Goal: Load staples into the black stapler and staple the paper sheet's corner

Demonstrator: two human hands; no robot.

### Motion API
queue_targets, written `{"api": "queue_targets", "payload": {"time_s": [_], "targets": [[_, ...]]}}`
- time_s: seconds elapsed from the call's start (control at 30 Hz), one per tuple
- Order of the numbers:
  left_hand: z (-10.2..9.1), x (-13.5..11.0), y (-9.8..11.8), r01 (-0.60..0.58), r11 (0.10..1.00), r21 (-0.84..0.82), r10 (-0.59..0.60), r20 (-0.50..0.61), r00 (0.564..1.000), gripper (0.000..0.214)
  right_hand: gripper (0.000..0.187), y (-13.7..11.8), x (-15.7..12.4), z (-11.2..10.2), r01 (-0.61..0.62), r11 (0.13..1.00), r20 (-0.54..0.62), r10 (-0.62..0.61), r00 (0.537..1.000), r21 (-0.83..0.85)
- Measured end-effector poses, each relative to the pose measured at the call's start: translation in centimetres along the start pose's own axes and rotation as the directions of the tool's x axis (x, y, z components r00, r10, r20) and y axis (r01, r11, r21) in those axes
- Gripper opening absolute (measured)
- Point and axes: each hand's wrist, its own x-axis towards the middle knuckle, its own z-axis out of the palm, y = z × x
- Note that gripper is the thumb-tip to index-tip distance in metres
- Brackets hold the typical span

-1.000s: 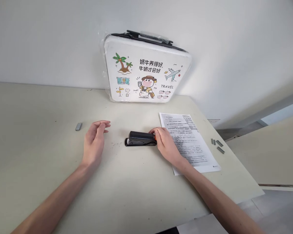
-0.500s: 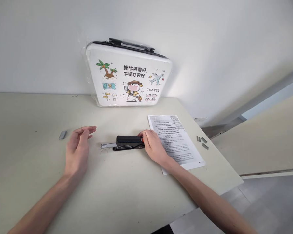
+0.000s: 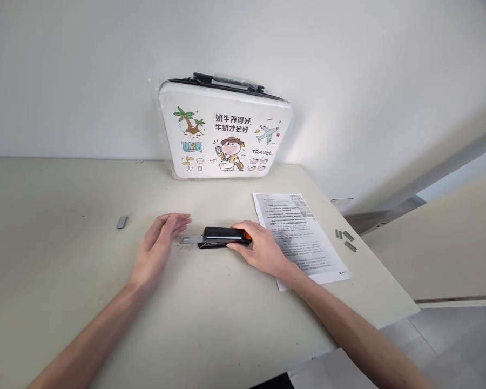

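A black stapler (image 3: pixel 222 236) lies on the table with its metal staple tray (image 3: pixel 191 240) slid out toward the left. My right hand (image 3: pixel 259 246) grips the stapler's right end, thumb along the near side and fingers over the top. An orange part (image 3: pixel 248 236) shows beside those fingers. My left hand (image 3: pixel 160 243) is just left of the tray, its fingers stretched out to the right, and nothing is visible in it. Farther left rests a grey strip of staples (image 3: pixel 122 222).
Printed paper (image 3: pixel 303 237) lies partly under my right wrist. Several staple pieces (image 3: pixel 349 236) are scattered near the table's right edge. A white case (image 3: pixel 227 129) with cartoon prints leans against the wall behind. Beyond the table (image 3: pixel 210 324) on the right is a pale panel (image 3: pixel 437 243).
My left hand has moved right, closer to the staple tray. My right thumb now shows along the stapler's near side. The whole view has shifted a little.
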Motion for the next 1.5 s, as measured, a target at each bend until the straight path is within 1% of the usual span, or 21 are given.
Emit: {"api": "queue_targets", "payload": {"time_s": [0.1,0.23,0.27,0.33,0.43,0.5,0.57,0.63,0.77,0.83,0.93,1.0,1.07,1.13,1.17,1.2,1.23,1.33,1.43,1.5], "targets": [[0.3,-0.3,0.4,0.087,0.99,-0.114,-0.083,0.04,0.996,0.039,0.016,-0.3,-0.3,0.2,0.029,0.999,-0.035,-0.028,0.999,0.031],[0.4,-0.5,0.6,0.222,0.942,-0.25,-0.19,0.147,0.971,0.038,0.013,-1.0,-0.4,0.3,0.14,0.989,-0.138,-0.134,0.981,0.035],[0.4,-0.6,0.6,0.261,0.922,-0.287,-0.217,0.177,0.96,0.037,0.014,-1.1,-0.4,0.3,0.184,0.983,-0.17,-0.177,0.97,0.025],[0.5,-0.9,0.5,0.352,0.868,-0.35,-0.29,0.218,0.932,0.037,0.02,-1.3,-0.5,0.4,0.273,0.962,-0.217,-0.271,0.938,-0.021],[0.7,-1.2,0.5,0.486,0.783,-0.388,-0.412,0.261,0.873,0.035,0.032,-1.3,-0.6,0.5,0.363,0.924,-0.226,-0.383,0.896,-0.123],[0.8,-1.4,0.5,0.534,0.739,-0.411,-0.448,0.293,0.845,0.034,0.036,-1.3,-0.6,0.6,0.394,0.901,-0.214,-0.427,0.879,-0.18],[0.9,-1.4,0.6,0.546,0.721,-0.426,-0.448,0.314,0.837,0.033,0.035,-1.3,-0.7,0.7,0.422,0.88,-0.215,-0.465,0.859,-0.218],[0.9,-1.3,0.6,0.533,0.734,-0.42,-0.439,0.305,0.845,0.032,0.032,-1.2,-0.8,0.8,0.425,0.875,-0.205,-0.471,0.858,-0.234],[0.6,-1.1,0.3,0.51,0.748,-0.425,-0.434,0.268,0.86,0.031,0.029,-1.0,-1.0,0.9,0.37,0.905,-0.152,-0.404,0.902,-0.211],[0.5,-1.1,0.2,0.511,0.744,-0.431,-0.443,0.254,0.86,0.03,0.029,-0.9,-1.0,0.8,0.365,0.907,-0.157,-0.4,0.903,-0.21],[0.5,-1.0,0.3,0.495,0.769,-0.405,-0.438,0.23,0.869,0.029,0.032,-1.1,-0.9,0.6,0.373,0.901,-0.238,-0.421,0.875,-0.222],[0.4,-0.8,0.8,0.442,0.813,-0.379,-0.385,0.22,0.896,0.027,0.036,-1.4,-0.7,0.3,0.377,0.902,-0.308,-0.427,0.85,-0.21],[0.4,-0.7,1.4,0.362,0.869,-0.337,-0.32,0.173,0.931,0.023,0.039,-1.7,-0.4,0.0,0.347,0.92,-0.359,-0.39,0.848,-0.18],[0.2,-0.7,1.9,0.289,0.925,-0.245,-0.279,0.073,0.957,0.021,0.037,-1.8,-0.1,-0.2,0.282,0.946,-0.385,-0.322,0.865,-0.157],[0.1,-0.8,2.0,0.259,0.949,-0.18,-0.26,0.017,0.965,0.023,0.035,-1.8,0.1,-0.2,0.251,0.955,-0.392,-0.293,0.872,-0.155],[0.0,-0.9,2.1,0.244,0.963,-0.112,-0.247,-0.013,0.969,0.028,0.035,-1.7,0.2,-0.2,0.229,0.96,-0.403,-0.275,0.873,-0.161],[-0.1,-1.0,2.0,0.224,0.973,-0.058,-0.225,-0.016,0.974,0.033,0.035,-1.6,0.4,-0.2,0.212,0.962,-0.411,-0.264,0.873,-0.17],[-0.3,-1.5,1.7,0.123,0.983,0.136,-0.129,0.033,0.991,0.045,0.037,-1.2,0.6,-0.1,0.186,0.964,-0.425,-0.252,0.87,-0.191],[0.0,-2.2,1.7,0.004,0.932,0.364,-0.046,0.105,0.993,0.055,0.033,-1.1,0.6,-0.2,0.174,0.968,-0.432,-0.237,0.87,-0.18],[0.4,-2.5,1.7,-0.082,0.893,0.443,0.005,0.173,0.985,0.062,0.028,-1.1,0.6,-0.3,0.185,0.969,-0.438,-0.238,0.867,-0.161]]}}
